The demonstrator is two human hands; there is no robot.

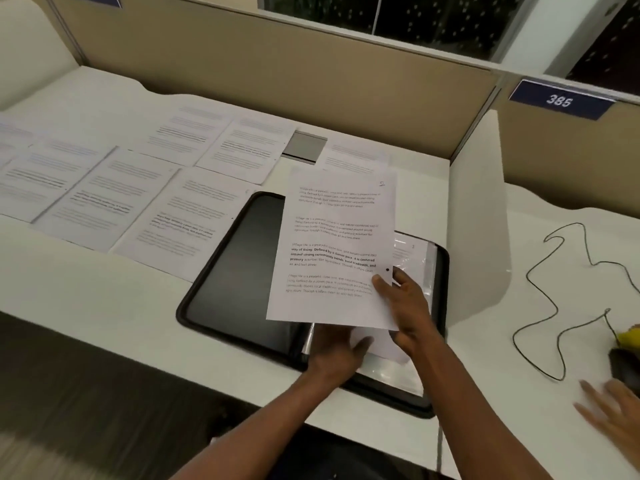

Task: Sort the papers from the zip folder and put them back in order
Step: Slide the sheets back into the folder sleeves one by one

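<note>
White laminate counter (86, 278) enclosed by tan fabric-covered partition panels (242, 74) and a white side divider (478, 220), with a dark blue number plate reading 385 (559, 99) and dark glass windows (398, 19) behind.

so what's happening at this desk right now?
A person is sorting printed pages out of an open black zip folder on the desk. Their right hand pinches one printed sheet by its lower right edge, holding it up over the folder. The left hand lies flat below it on the folder's clear sleeve. Several other pages lie spread on the desk to the left. Another person's hand rests at far right.
</note>
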